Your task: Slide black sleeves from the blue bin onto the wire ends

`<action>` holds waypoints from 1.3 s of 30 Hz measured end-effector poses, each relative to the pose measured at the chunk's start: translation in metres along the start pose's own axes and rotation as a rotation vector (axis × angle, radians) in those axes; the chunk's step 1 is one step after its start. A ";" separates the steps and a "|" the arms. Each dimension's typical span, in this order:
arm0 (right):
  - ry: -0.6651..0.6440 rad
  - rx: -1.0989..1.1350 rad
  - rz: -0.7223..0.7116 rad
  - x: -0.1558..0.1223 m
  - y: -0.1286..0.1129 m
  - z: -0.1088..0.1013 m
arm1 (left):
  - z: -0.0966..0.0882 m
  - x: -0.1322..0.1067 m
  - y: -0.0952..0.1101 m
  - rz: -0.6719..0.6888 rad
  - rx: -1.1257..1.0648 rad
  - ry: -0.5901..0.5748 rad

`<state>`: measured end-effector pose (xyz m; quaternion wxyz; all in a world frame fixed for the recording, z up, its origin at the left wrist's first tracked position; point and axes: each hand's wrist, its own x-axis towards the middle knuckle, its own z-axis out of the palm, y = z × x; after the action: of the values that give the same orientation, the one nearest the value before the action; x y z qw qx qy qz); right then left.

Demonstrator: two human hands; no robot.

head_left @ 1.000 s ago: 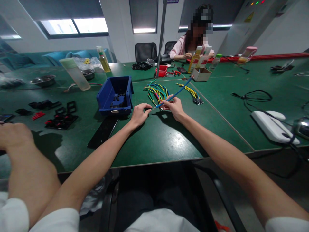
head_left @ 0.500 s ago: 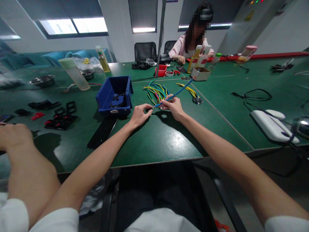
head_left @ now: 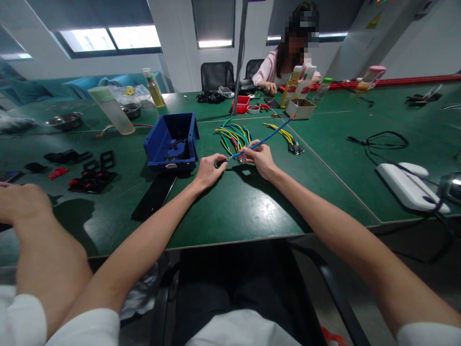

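Observation:
My right hand (head_left: pixel 259 158) pinches a blue wire (head_left: pixel 268 137) that slants up and away to the right over the green table (head_left: pixel 234 206). My left hand (head_left: pixel 211 169) is closed in a pinch at the wire's near end, on a small part too tiny to make out. Just behind both hands lies a bundle of yellow, green and blue wires (head_left: pixel 232 134). A blue bin (head_left: pixel 172 141) with small black parts stands to the left of my left hand.
A co-worker's arm (head_left: pixel 32 230) rests at the near left. Black and red parts (head_left: pixel 90 180) lie on the left. Another wire bundle (head_left: pixel 286 137), a cardboard box (head_left: pixel 299 109), a white device (head_left: pixel 406 185) and a seated person (head_left: pixel 288 62) are farther off.
My left hand has closed in on the near end of the blue wire and now pinches there. My right hand holds the wire in almost the same place.

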<state>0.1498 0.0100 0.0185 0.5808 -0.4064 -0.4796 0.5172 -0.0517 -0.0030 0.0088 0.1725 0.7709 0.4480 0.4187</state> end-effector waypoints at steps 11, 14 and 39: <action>-0.076 0.033 0.051 0.001 0.004 -0.001 | 0.000 0.000 0.002 0.012 -0.014 -0.014; -0.091 0.050 0.059 0.001 0.004 -0.002 | 0.000 0.000 0.002 0.023 -0.017 -0.017; -0.177 0.121 0.168 0.001 0.001 -0.004 | 0.006 -0.004 0.011 -0.094 -0.213 0.090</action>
<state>0.1532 0.0114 0.0173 0.5146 -0.3620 -0.4611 0.6257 -0.0418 -0.0116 0.0107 0.2525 0.7066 0.4439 0.4898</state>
